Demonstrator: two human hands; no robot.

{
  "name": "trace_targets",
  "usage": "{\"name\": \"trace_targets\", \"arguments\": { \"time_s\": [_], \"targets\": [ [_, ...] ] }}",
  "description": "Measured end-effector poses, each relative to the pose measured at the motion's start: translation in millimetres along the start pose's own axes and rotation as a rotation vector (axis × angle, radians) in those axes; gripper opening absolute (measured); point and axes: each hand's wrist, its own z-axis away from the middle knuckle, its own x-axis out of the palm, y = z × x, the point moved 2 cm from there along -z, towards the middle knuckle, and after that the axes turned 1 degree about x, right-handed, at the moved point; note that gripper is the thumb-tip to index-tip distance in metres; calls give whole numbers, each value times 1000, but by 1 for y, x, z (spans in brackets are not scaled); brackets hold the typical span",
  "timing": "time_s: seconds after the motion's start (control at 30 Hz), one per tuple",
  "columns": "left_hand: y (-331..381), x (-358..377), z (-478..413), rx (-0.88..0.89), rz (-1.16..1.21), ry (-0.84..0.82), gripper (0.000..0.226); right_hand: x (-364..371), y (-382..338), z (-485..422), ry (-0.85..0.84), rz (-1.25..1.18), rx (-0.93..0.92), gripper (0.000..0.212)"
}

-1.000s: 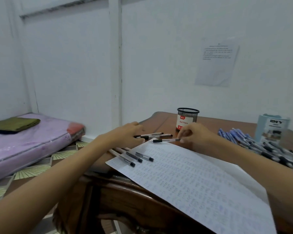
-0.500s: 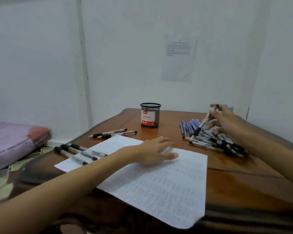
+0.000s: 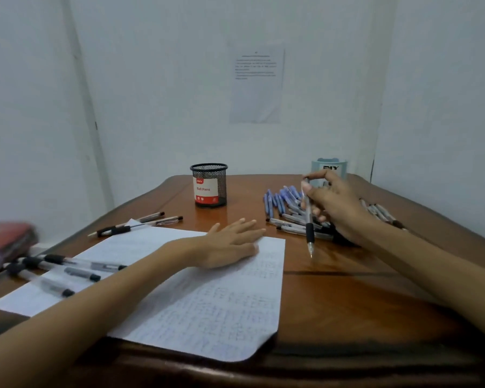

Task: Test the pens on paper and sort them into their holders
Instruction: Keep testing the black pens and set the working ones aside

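Black-gripped pen (image 3: 308, 219) hangs tip-down, pinched by fingers (image 3: 316, 195) of the right hand (image 3: 338, 210); left hand (image 3: 230, 246) lies flat on paper (image 3: 207, 306).

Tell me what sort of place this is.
Likely a small plain room's desk corner: a brown wooden table against white walls, a white printed sheet on the wall, a black mesh pen holder.

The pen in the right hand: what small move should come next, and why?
Probably bring the pen left onto the paper and scribble. The right hand holds it tip down over the bare table, just right of the sheet, and the left hand lies flat on the paper, steadying it.
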Motion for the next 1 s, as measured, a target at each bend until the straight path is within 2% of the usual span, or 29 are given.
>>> {"name": "trace_targets", "arguments": {
  "time_s": [0.2, 0.27, 0.33, 0.4, 0.47, 0.57, 0.63, 0.7, 0.8, 0.9, 1.0],
  "targets": [
    [1, 8, -3, 4, 11, 29, 56, 11, 0, 5, -104, -129, 164, 54],
    [2, 8, -1, 11, -2, 26, 57, 16, 3, 8, -62, -297, 247, 60],
    [1, 7, 1, 23, -9, 5, 59, 19, 6, 10, -23, -552, 301, 48],
    [1, 6, 3, 31, -6, -21, 65, 20, 7, 12, 1, -665, 287, 29],
    [1, 5, 4, 34, -3, -36, 69, 17, 10, 10, 20, -578, 226, 26],
    [1, 6, 4, 39, 3, -30, 62, 23, 14, 13, -88, -359, 131, 14],
    [0, 8, 3, 36, 9, -12, 58, 29, 19, 15, -184, -255, 148, 30],
    [0, 9, 2, 34, 9, 2, 58, 32, 24, 15, -235, -134, 155, 35],
    [0, 9, 1, 33, 2, 8, 58, 30, 27, 15, -190, 24, 70, 28],
    [0, 9, 1, 28, 2, 8, 59, 26, 29, 13, -122, 122, -3, 35],
    [1, 9, 1, 30, -4, 12, 59, 29, 28, 14, -177, 214, -80, 39]
  ]
}}
